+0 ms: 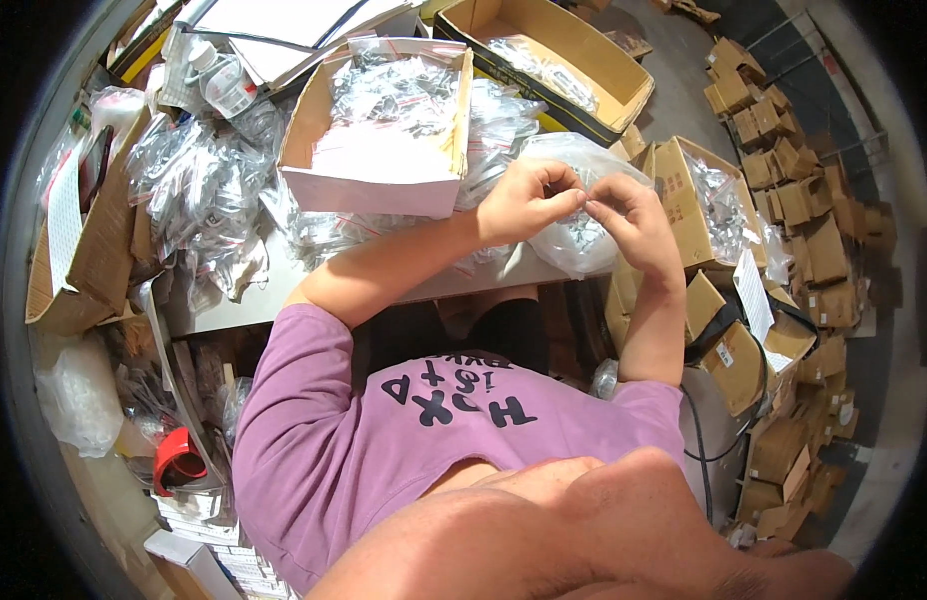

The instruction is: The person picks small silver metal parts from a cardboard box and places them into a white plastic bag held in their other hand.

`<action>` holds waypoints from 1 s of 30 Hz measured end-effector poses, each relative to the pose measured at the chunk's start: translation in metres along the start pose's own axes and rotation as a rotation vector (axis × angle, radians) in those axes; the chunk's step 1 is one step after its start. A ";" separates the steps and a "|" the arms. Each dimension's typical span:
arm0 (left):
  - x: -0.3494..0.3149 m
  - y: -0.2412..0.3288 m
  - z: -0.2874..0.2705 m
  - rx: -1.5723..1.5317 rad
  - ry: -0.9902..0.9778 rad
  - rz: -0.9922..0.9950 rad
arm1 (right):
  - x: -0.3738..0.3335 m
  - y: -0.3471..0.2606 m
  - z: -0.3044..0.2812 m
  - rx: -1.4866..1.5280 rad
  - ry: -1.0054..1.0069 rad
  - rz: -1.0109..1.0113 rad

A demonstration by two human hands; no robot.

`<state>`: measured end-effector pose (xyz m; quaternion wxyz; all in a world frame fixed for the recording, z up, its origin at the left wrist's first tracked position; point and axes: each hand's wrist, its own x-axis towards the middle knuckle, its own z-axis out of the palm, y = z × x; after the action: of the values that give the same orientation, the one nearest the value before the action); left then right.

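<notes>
My left hand [524, 203] and my right hand [632, 220] meet fingertip to fingertip over the right part of the table. Thumb and forefinger are pinched together on each hand. Whatever is between them is too small to make out. Beneath them lies a clear plastic bag [576, 245] with small pieces inside, partly covered by the hands. To the left of my left hand stands an open box [369, 193] filled with small clear bags of greyish parts. More small clear bags [499, 125] are heaped between that box and my hands.
A large heap of filled clear bags [204, 180] covers the table's left side, below a clear bottle [227, 85]. A long open carton [629, 95] stands at the back, another carton [679, 185] at the right. Several cardboard boxes [824, 250] are piled beyond. A black cable [696, 430] hangs at right.
</notes>
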<state>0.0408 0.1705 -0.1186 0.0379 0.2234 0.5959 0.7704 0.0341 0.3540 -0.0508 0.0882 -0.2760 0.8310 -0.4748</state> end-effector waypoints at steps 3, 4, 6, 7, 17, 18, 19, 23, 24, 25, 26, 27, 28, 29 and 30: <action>-0.002 0.005 0.004 0.029 0.053 0.039 | 0.004 -0.006 0.000 -0.122 0.032 -0.070; -0.002 0.008 0.004 0.045 0.099 0.048 | 0.007 -0.007 -0.002 -0.088 0.026 -0.065; -0.002 0.006 0.004 0.091 0.155 0.070 | 0.016 -0.007 -0.008 -0.036 0.020 -0.035; -0.002 0.004 0.003 0.139 0.206 0.089 | 0.024 -0.006 -0.014 -0.030 0.059 0.012; 0.002 -0.017 0.004 0.452 0.053 0.210 | 0.130 -0.035 -0.004 -0.211 0.171 -0.212; 0.001 -0.018 0.005 0.438 0.035 0.175 | 0.135 -0.050 0.010 -0.277 0.036 -0.289; -0.001 -0.016 0.005 0.428 0.018 0.138 | 0.140 -0.068 0.026 -0.337 -0.099 -0.369; 0.000 -0.017 0.005 0.475 -0.015 0.123 | 0.168 -0.090 0.064 -0.516 -0.239 -0.440; -0.001 -0.018 0.004 0.475 -0.011 0.125 | 0.179 -0.088 0.060 -0.529 -0.188 -0.417; -0.001 -0.020 0.005 0.460 -0.004 0.154 | 0.190 -0.086 0.048 -0.550 -0.132 -0.391; 0.000 -0.018 0.005 0.450 0.007 0.183 | 0.207 -0.076 0.032 -0.597 -0.077 -0.379; -0.001 -0.011 0.001 0.480 -0.024 0.145 | 0.212 -0.073 0.023 -0.634 -0.001 -0.218; 0.000 -0.013 0.002 0.496 -0.005 0.191 | 0.222 -0.053 0.006 -0.728 0.064 -0.182; 0.001 -0.016 0.005 0.511 0.011 0.241 | 0.235 -0.022 -0.017 -0.832 0.073 -0.072; 0.004 -0.018 0.009 0.505 -0.008 0.262 | 0.248 0.019 -0.047 -0.957 0.014 -0.009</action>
<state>0.0369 0.1849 -0.1321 -0.1163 0.3040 0.7349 0.5950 -0.1983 0.2617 -0.0129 -0.0562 -0.2860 0.9557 -0.0410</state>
